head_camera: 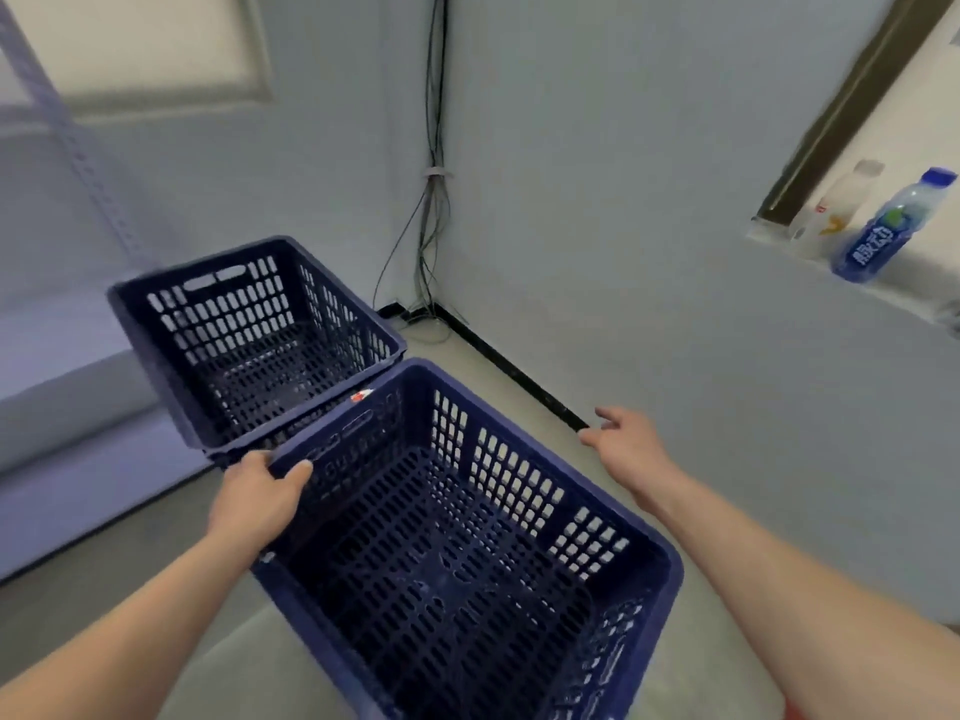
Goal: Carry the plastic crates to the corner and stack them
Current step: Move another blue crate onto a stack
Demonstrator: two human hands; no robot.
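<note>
Your left hand [257, 493] grips near crate [519, 475] rim; right hand [626, 441] open, empty, beside far rim; corner crate [171, 324] ahead-left.

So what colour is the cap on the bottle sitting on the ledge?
Blue, matching its blue label; the bottle shows at the right of the head view.

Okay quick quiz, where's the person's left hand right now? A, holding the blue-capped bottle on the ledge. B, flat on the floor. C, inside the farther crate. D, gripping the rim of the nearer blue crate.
D: the left hand has its grip curled over the rim of the nearer crate, thumb on the inside, while the right hand hangs open and apart.
</note>
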